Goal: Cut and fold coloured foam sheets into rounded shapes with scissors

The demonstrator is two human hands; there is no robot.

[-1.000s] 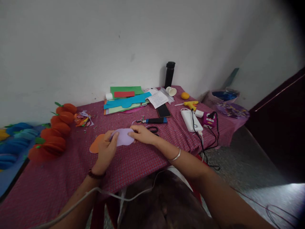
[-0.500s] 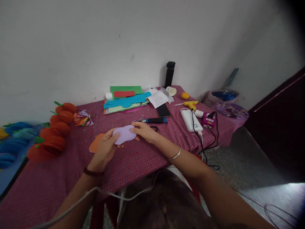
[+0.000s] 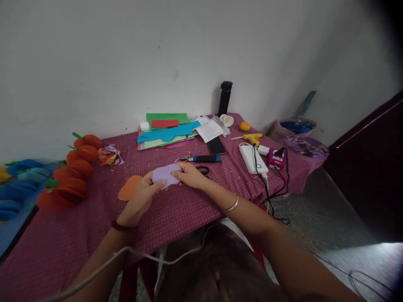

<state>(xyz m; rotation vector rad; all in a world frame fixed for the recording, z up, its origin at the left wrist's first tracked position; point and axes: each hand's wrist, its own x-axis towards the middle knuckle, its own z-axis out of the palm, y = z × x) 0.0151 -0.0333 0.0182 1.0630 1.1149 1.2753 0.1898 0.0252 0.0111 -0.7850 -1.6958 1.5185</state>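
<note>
Left hand [image 3: 145,192] and right hand [image 3: 189,174] each pinching lilac paper [image 3: 165,174] over table [image 3: 176,218]; paper shaped, looks unassembled; orange pumpkins [image 3: 77,168] at left look finished

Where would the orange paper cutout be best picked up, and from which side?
Probably by pinching the left edge of the orange cutout, coming from the left: it looks thin and flat on the tablecloth, and the left hand, holding the lilac paper, hides part of its right side.
</note>
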